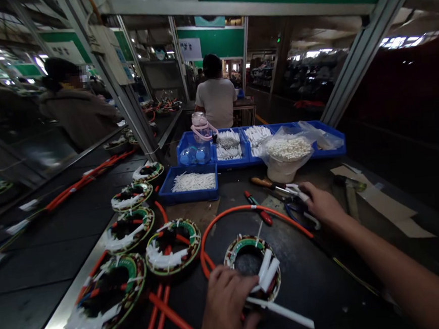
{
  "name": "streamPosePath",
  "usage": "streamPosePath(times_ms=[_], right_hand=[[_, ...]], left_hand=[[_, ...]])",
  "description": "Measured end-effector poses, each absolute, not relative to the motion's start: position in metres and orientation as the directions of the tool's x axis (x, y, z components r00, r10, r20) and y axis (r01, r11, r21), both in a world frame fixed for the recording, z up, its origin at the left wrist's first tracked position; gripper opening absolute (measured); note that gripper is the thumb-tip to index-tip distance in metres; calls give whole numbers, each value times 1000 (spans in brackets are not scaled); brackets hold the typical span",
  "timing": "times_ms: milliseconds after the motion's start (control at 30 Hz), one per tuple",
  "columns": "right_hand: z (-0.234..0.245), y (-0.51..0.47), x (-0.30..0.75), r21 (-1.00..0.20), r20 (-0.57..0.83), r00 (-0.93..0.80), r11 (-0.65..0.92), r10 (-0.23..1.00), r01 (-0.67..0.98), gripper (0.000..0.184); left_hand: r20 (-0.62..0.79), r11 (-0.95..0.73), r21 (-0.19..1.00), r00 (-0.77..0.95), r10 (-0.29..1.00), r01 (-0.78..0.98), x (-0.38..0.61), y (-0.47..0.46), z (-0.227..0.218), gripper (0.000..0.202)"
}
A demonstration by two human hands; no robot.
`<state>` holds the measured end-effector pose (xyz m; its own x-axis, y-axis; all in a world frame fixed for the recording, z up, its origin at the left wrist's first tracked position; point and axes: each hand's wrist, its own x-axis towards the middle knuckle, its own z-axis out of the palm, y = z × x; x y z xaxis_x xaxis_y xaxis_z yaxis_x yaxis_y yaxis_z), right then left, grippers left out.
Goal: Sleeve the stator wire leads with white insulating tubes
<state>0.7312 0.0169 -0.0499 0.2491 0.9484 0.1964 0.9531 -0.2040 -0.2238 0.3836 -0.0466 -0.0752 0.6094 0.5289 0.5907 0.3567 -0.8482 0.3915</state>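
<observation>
A wound motor stator ring (230, 257) with a green inner band lies on the dark bench in front of me. Two short white sleeves (269, 271) stick up from its right side, and a longer white strip (288, 313) extends from its near edge toward the lower right. My left hand (230, 298) is curled over the ring's near left edge, its fingers bent against it. Farther off to the right, my right hand (317, 202) is closed around the white handle of a tool (296, 191), whose kind I cannot make out. A wooden-handled tool (264, 183) lies beside it.
Several finished-looking stator rings (173, 249) with orange cables (159, 316) line the left. Behind are a blue tray of white sticks (189, 196), blue bins (234, 162) and a bagged tub (286, 167). A red marker-like tool (259, 209), hammer (351, 199) and cardboard (390, 204) lie rightward.
</observation>
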Motion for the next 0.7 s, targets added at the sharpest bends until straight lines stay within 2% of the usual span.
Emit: streamPosePath(times_ms=[133, 233, 300, 433, 567, 700], right_hand=[[-40, -68, 690, -471, 411, -1, 213, 912, 856, 24], [-35, -133, 658, -499, 518, -53, 352, 854, 792, 22], [-37, -164, 639, -429, 593, -129, 448, 795, 784, 22], [-42, -181, 607, -206, 692, -306, 585, 654, 784, 30], [-41, -175, 589, -102, 727, -328, 567, 603, 817, 42], [-44, -179, 589, -35, 695, -385, 563, 607, 826, 45]], left_hand=[[547, -804, 459, 594, 590, 377, 387, -54, -68, 45], [508, -760, 507, 572, 644, 406, 388, -57, -69, 53], [479, -730, 538, 561, 676, 421, 388, -60, -70, 58], [450, -698, 562, 545, 708, 443, 390, -64, -67, 62], [406, -664, 576, 538, 739, 478, 391, -67, -63, 62], [374, -656, 576, 557, 742, 488, 391, -68, -59, 66]])
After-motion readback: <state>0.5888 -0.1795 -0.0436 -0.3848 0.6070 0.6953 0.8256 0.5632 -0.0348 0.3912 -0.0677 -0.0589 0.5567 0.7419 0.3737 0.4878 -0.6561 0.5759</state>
